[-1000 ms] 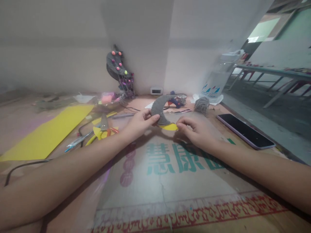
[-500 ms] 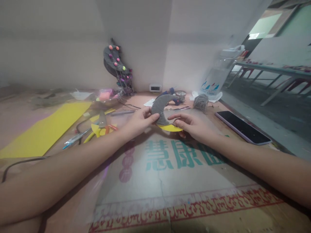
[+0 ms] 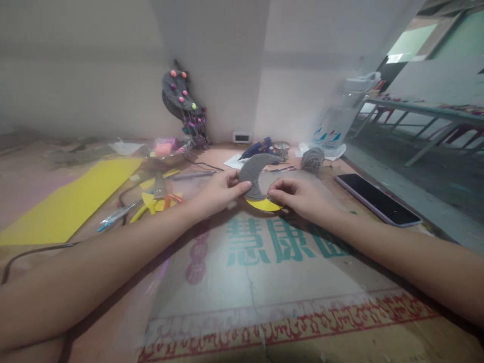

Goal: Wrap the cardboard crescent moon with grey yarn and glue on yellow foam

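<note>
A crescent (image 3: pixel 252 176) wrapped in grey yarn, with a bare yellow part (image 3: pixel 263 204) at its lower end, is held above the printed cardboard. My left hand (image 3: pixel 226 190) grips its left edge, thumb on the front face. At the crescent's lower right, my right hand (image 3: pixel 293 195) has thumb and index finger pinched together near the yarn's edge; what is between the fingertips is too small to make out. Behind the crescent lie a blue glue gun (image 3: pixel 260 147) and, further right, a grey yarn ball (image 3: pixel 312 160).
Pliers (image 3: pixel 159 189), a blue pen (image 3: pixel 117 217) and a yellow sheet (image 3: pixel 75 201) lie left. On the right are a phone (image 3: pixel 378 199) and a clear bottle (image 3: pixel 335 118). A decorated grey crescent (image 3: pixel 176 93) leans on the wall; a small display (image 3: pixel 242 137) stands behind.
The crescent has moved slightly down and tilted right, uncovering more of the glue gun. My right thumb and index finger have closed together.
</note>
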The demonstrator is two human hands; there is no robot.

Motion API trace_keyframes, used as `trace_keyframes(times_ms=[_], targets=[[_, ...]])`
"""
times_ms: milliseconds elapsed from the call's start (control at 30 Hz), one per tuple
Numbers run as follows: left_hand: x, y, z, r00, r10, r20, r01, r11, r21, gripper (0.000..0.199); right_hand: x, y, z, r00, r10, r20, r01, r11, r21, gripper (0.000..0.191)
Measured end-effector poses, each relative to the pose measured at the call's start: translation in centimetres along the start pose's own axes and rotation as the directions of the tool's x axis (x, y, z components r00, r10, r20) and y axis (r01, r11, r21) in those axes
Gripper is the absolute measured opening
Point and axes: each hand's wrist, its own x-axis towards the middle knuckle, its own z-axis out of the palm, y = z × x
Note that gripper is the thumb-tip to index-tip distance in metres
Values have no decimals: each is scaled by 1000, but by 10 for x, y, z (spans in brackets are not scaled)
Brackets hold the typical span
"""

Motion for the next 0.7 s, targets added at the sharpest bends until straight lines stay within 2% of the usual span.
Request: trace_keyframes(times_ms=[233, 367, 433, 500, 600, 700], targets=[[-1, 4, 2, 1000, -11, -17, 12, 1000, 10, 31, -1, -2, -1, 1000, -17, -23, 16, 999, -31, 25], [1, 5, 1, 998, 5, -66, -3, 1000, 21, 33, -3, -7, -3, 979, -96, -181, 83, 994, -78, 24], [2, 4, -1, 995, -3, -100, 5, 1000, 16, 34, -4, -8, -4, 969, -84, -234, 68, 995, -76, 23], [3, 3, -2, 991, -13, -137, 17, 1000, 24, 35, -3, -8, -5, 973, -72, -218, 49, 993, -111, 23], [3, 5, -2, 987, -6, -161, 15, 998, 56, 33, -2, -6, -3, 984, -130, -125, 97, 965, -244, 24], [2, 7, -2, 985, 4, -172, 11, 996, 87, 31, -1, -4, -2, 986, -157, -52, 135, 946, -293, 26]])
